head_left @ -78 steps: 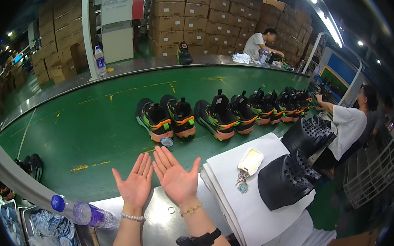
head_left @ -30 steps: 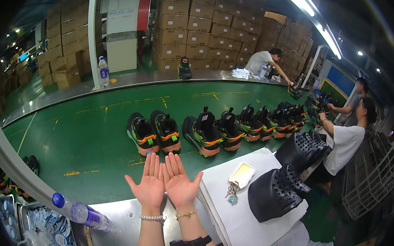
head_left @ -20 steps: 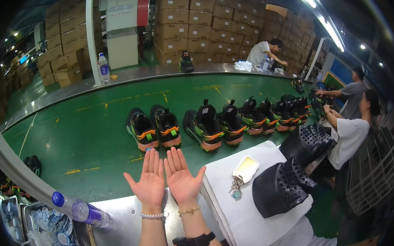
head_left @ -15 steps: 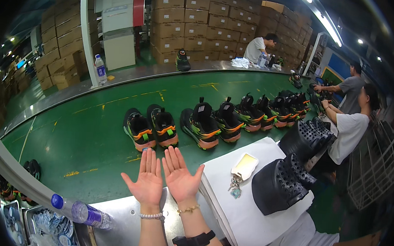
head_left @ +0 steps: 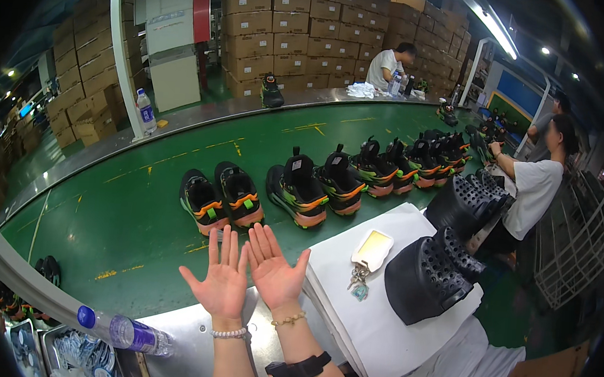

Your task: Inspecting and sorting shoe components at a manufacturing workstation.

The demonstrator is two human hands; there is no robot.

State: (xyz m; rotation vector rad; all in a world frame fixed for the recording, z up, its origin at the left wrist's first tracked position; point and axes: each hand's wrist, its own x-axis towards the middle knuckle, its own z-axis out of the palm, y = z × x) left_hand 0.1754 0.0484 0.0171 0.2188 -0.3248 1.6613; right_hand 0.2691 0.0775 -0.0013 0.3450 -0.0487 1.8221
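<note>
1 bare left hand point(head_left: 221, 281) and 1 bare right hand point(head_left: 275, 274) are facing palm-up, spread wide, near 2 black-green-orange sneakers point(head_left: 241, 202) standing on a green tabletop point(head_left: 125, 208).

Big wall of brown cardboard boxes point(head_left: 287, 44) out the back, with a pale pillar point(head_left: 175, 46) to its left and a red panel point(head_left: 200, 17) beside that. Closer in there's a pile of white sheets point(head_left: 341, 275) with some keys point(head_left: 359, 280) and a white card holder point(head_left: 373, 249) on top, chunky black clogs point(head_left: 418, 281) toward the right. Lower left, a blue-capped bottle point(head_left: 139, 336) near a metal tray full of tags point(head_left: 84, 355). Coworker in a white shirt point(head_left: 536, 191) at right, wire rack point(head_left: 574, 253) just beyond.
</note>
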